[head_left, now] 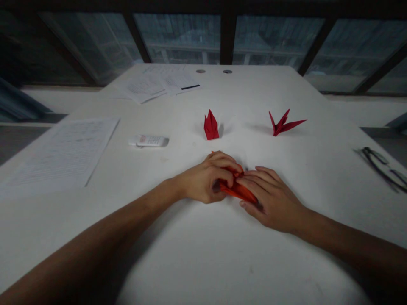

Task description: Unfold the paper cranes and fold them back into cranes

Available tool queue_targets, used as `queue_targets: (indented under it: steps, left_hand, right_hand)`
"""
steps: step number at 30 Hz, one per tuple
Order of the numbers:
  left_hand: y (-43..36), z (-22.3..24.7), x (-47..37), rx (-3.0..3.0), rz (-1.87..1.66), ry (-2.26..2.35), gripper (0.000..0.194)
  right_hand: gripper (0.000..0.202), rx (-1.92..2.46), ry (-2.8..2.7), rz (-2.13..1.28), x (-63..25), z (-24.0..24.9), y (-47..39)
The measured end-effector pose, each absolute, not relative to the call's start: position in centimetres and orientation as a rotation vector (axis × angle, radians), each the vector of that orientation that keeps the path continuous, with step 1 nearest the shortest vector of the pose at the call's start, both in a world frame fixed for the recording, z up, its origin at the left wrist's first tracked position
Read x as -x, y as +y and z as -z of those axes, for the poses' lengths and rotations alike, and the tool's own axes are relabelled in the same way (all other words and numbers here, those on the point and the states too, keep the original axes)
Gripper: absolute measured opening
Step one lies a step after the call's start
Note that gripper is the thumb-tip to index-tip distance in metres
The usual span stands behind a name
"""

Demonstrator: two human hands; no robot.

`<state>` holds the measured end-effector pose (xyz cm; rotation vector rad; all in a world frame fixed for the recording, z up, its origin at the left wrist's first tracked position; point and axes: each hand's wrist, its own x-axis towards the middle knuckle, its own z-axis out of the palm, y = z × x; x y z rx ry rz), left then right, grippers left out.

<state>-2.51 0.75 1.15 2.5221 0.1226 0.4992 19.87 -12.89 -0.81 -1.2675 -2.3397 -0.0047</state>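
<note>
Folded orange origami paper (241, 192) lies low over the white table between my two hands. My left hand (210, 176) curls its fingers and thumb around the paper's left part. My right hand (270, 197) has its fingers across the top of the paper and its thumb at the near edge, gripping the right end. Much of the paper is hidden under the fingers. Just beyond my hands stands a red origami piece (211, 126) with upright points. Farther right stands a red paper crane (281, 123) with its thin points spread.
A white tube (148, 140) lies left of my hands. Printed sheets rest on the table, one sheet (63, 152) at the left and several papers (159, 84) at the far left. Eyeglasses (383, 165) sit by the right edge. Windows (178, 40) stand behind the table.
</note>
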Motion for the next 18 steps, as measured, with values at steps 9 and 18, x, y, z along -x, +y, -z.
queue_targets:
  steps: [9,18]
  left_hand:
    - [1.0,-1.1,2.5,-2.467,-0.456,0.225,0.01]
    - [0.8,-0.1,1.8,-2.561,-0.446,0.407,0.019]
  right_hand:
    - [0.036,1.218,-2.381,0.06,-20.0,1.0,-12.8]
    - [0.038,1.219,-2.374,0.019,-19.9,0.9,-12.8]
